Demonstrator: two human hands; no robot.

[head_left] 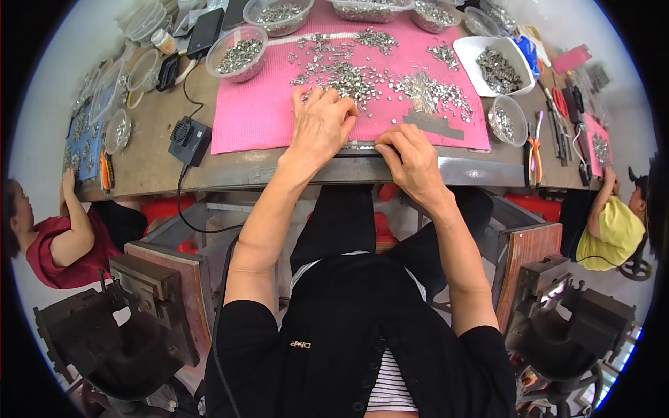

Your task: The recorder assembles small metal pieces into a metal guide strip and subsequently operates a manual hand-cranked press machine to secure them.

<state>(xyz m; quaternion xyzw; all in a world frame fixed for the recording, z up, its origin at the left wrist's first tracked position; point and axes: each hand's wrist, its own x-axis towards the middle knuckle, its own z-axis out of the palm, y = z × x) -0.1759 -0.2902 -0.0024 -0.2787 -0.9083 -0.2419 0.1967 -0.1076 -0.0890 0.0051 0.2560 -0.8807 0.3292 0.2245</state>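
Observation:
Small shiny metal pieces (352,82) lie scattered in heaps over a pink mat (251,122). My left hand (320,127) reaches over the mat's front part, fingers bent down at the near side of the heap. Its fingertips are partly hidden, and whatever they pinch is too small to name. At the bench's front edge, a narrow metal strip (361,147) runs between my hands, with small bright pieces along it. My right hand (412,159) has thumb and fingers closed at the strip's right end. Behind that hand lies a flat grey metal plate (435,126).
A clear tub (237,54) and a white tray (493,67), both holding metal pieces, flank the heaps. A black adapter (189,140) with a cable sits left; orange-handled pliers (534,160) lie right. Other people work at both sides, near dark machines (139,306).

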